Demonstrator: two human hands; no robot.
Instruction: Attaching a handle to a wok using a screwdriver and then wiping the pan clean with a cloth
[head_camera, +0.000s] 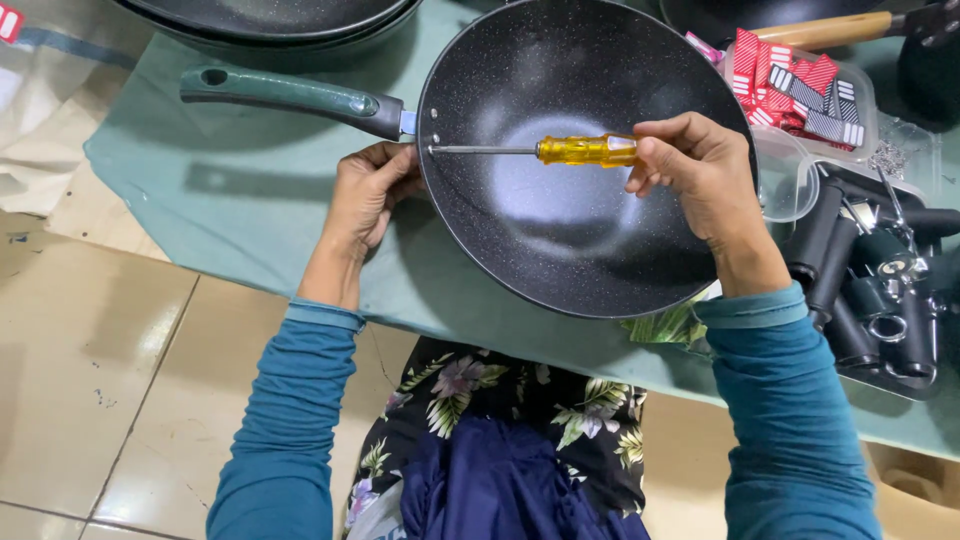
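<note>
A black speckled wok (590, 220) lies on a green cloth (230, 190), its dark green handle (290, 95) pointing left. My right hand (700, 170) grips a screwdriver with a clear yellow handle (585, 150). Its metal shaft runs left across the wok's inside to the rivets where the handle joins. My left hand (370, 190) rests against the wok's outer rim just below the handle joint, fingers curled on the edge.
Another dark pan (270, 20) sits at the top left. A clear tub of red and black striped tags (800, 90) stands at the right. Below it lies a heap of black pan handles (870, 280). A wooden-handled pan (820, 30) is at the top right. Tiled floor shows at the left.
</note>
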